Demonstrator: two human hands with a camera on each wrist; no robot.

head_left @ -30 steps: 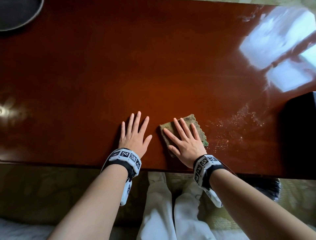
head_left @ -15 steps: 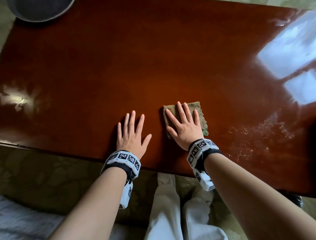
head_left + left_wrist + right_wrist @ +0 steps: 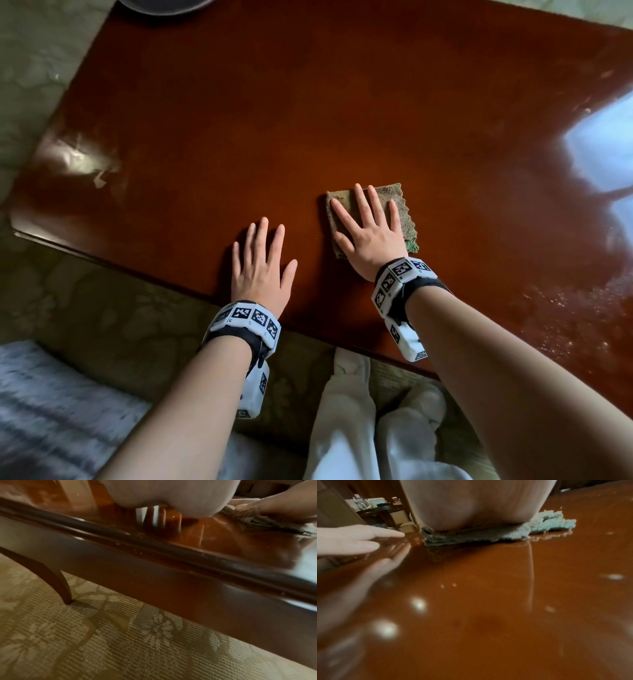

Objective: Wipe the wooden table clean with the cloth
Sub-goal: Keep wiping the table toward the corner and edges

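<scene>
A glossy red-brown wooden table (image 3: 308, 120) fills the head view. A folded brownish-green cloth (image 3: 406, 212) lies flat on it, right of centre. My right hand (image 3: 368, 233) presses on the cloth with straight, spread fingers. My left hand (image 3: 262, 263) rests flat on the bare wood just left of the cloth, fingers straight. In the right wrist view the cloth (image 3: 488, 536) lies under my palm, and the left hand's fingers (image 3: 368, 539) show at the left. A patch of pale crumbs and dust (image 3: 565, 308) lies on the table to the right.
A dark round object (image 3: 164, 5) sits at the table's far left corner. The near table edge (image 3: 154, 545) runs across the left wrist view, with a curved leg (image 3: 56, 582) on patterned carpet (image 3: 120, 642). White trouser legs (image 3: 359, 428) show below the table.
My right hand has pushed the cloth away from the near edge and leftward, away from the crumbs. My head view has swung left and now shows the table's left corner.
</scene>
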